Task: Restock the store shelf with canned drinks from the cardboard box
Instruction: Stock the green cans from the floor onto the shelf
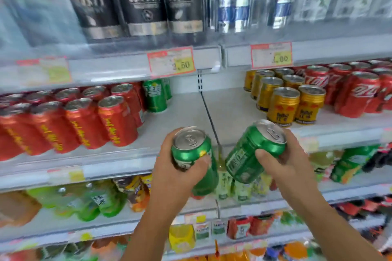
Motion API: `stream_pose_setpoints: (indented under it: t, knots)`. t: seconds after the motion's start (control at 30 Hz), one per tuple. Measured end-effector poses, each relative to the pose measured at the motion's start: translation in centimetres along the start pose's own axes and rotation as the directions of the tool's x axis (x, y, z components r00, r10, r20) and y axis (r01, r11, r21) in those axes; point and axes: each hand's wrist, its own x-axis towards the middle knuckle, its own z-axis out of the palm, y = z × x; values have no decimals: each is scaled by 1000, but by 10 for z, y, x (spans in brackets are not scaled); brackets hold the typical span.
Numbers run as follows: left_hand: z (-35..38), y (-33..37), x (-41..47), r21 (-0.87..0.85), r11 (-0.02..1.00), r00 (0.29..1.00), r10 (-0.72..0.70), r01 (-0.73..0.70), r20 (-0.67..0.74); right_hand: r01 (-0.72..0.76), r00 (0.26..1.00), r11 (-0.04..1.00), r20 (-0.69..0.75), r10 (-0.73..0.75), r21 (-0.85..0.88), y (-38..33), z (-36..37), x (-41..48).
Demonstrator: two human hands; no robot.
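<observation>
Left hand (176, 176) grips one green can (192, 150); right hand (284, 163) grips another (252, 150), both before the shelf (186, 116). Placement step: set them probably beside the standing green cans (154, 95)

Both bare forearms rise from the lower edge of the view. The left forearm (152, 224) slants up from the bottom centre, and the right forearm (322, 214) comes in from the lower right. The left hand (176, 174) is wrapped round an upright green can (191, 148), thumb lying across its front. The right hand (286, 167) grips a second green can (252, 154) whose top leans to the right, thumb pressed on its side. The two hands are level with each other, near but apart.
</observation>
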Motion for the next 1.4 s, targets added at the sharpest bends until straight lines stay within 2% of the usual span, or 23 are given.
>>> stream_pose_setpoints:
  t: [0.1,0.3,0.5,0.7,0.8,0.93,1.1,1.2,1.3,1.4]
  knots:
    - [-38,2,7,50,999,990,11,-4,-142,58,997,998,42,-57,-27,-13,30,24]
    - [-97,1,8,117,992,953,-4,41,-303,124,981,981,164,-99,-148,-25,98,68]
    - [-125,-14,14,148,987,948,-15,65,-318,160,974,942,205,-101,-294,-17,163,101]
    - [-133,-24,18,121,991,952,-22,62,-305,118,986,947,144,-78,-300,-3,196,118]
    - [-135,-27,19,105,992,955,-31,65,-294,105,973,962,226,-47,-254,3,197,122]
    - [-136,-29,23,105,991,956,-50,84,-288,114,931,938,365,14,-326,8,185,119]
    - [-137,-29,26,109,991,958,-48,82,-283,155,961,861,276,-18,-484,8,198,127]
    - [-137,-30,26,104,991,960,-56,87,-275,127,965,881,261,-4,-456,11,206,133]
    - [-138,-30,26,106,990,960,-59,92,-273,73,948,911,311,62,-405,11,204,133]
    - [-137,-31,26,100,992,959,-52,83,-279,93,947,907,318,47,-411,15,200,134]
